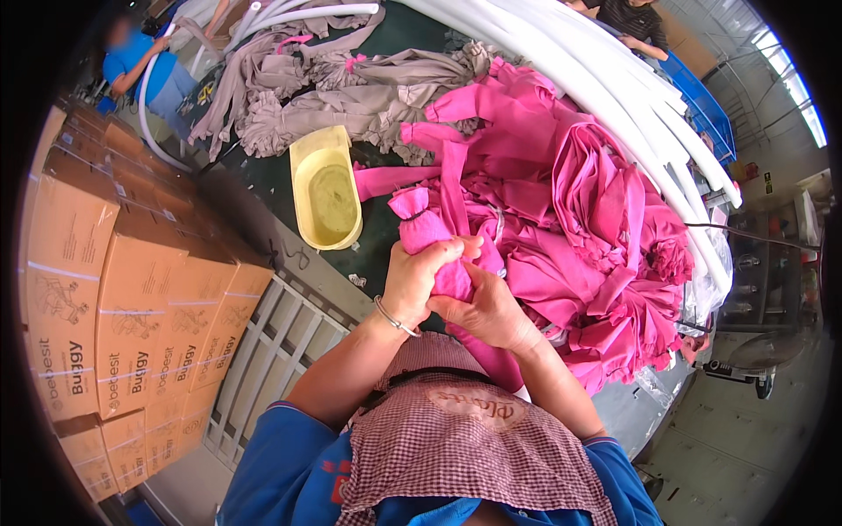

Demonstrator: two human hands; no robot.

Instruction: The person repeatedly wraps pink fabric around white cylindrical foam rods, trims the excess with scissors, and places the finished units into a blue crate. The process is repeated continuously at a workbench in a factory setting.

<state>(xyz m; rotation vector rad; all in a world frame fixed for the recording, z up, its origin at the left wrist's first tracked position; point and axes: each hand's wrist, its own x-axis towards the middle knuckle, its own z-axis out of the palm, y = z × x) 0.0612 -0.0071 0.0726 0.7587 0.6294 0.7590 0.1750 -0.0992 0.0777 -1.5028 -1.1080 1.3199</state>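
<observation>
A long pink fabric sleeve (424, 230) with a dark-banded, gathered end stands up in front of my chest. My left hand (419, 279) is closed around it just below that end. Right below, my right hand (493, 313) grips the same sleeve, thumb pressed against it. The sleeve's lower part slants down past my right wrist toward the apron, where a bit of white shows at its end. Whether anything fills it between my hands is hidden. A large heap of pink fabric sleeves (535, 140) lies just beyond and to the right.
A yellow plastic tub (326, 188) sits left of the heap, beside grey fabric sleeves (342, 101). A bundle of white tubes (605, 79) curves along the right. Stacked cardboard boxes (145, 289) stand at left. One person (153, 66) is far left, another (636, 26) far right.
</observation>
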